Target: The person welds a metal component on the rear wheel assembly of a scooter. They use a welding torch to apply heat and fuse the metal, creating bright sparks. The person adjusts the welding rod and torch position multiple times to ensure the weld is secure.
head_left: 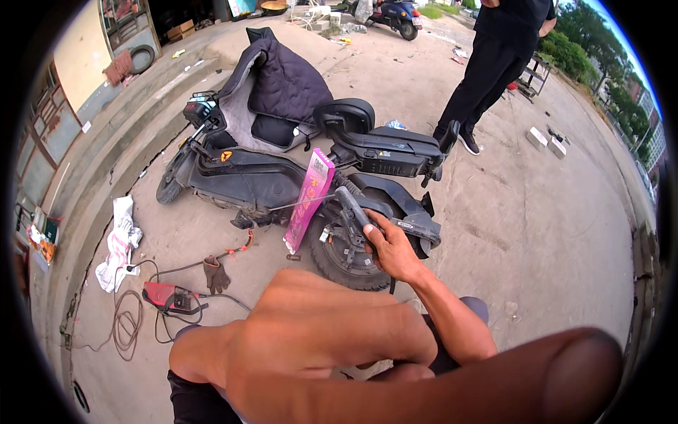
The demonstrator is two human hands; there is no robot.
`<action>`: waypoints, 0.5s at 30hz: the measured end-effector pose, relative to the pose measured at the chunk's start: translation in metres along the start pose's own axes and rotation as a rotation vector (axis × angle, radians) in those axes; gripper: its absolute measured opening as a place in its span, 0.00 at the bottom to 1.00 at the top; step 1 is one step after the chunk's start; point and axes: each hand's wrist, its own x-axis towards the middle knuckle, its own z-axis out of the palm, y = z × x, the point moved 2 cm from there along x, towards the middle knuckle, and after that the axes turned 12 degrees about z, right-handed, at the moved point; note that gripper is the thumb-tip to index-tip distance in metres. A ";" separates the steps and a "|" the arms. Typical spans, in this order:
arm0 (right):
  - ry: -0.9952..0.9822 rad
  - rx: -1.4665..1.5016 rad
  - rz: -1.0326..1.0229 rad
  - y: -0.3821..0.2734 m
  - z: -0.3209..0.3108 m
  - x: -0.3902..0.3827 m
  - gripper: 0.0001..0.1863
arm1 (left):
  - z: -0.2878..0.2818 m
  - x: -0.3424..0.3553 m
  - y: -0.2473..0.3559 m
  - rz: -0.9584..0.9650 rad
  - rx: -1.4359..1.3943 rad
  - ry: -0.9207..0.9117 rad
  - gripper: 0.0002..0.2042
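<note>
Holding a grey holder (349,212) in the right hand (392,251), with fingers wrapped narrowly round it and the thumb pressed to it; in this view, over the rear wheel (326,266) of a black scooter (247,173); with a thin rod (293,205) reaching left from the holder's far end, across the front of a pink box (307,215); hard to tell if touching the scooter or held clear of it.

Close to the lens, large and blurred, the left hand (318,339); with some fingers bent and one digit stretched to the right; impossible to tell if empty or holding something.

On its side on the concrete (522,283), the scooter; with a dark quilted cover (289,85) draped about the front end; at a slant before the middle, the pink box.

To the left, near one another, a red welder (169,297) and a brown glove (217,275); beside the welder, a loose coil of cable (126,325); farther up, a crumpled white sack (120,244).

Beyond the scooter, a standing person (487,56) in dark clothes; to that person's right, two pale blocks (537,138); far back, a blue scooter (395,18).
</note>
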 end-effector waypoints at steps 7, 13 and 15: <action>-0.034 0.012 -0.001 -0.002 0.009 -0.003 0.28 | -0.005 -0.011 0.007 -0.030 0.105 -0.023 0.10; -0.021 0.003 -0.018 0.002 0.003 0.003 0.26 | -0.025 -0.079 -0.013 -0.424 0.283 -0.068 0.40; -0.017 0.001 0.027 -0.006 0.001 -0.001 0.25 | -0.032 -0.110 -0.022 -0.560 0.278 0.047 0.39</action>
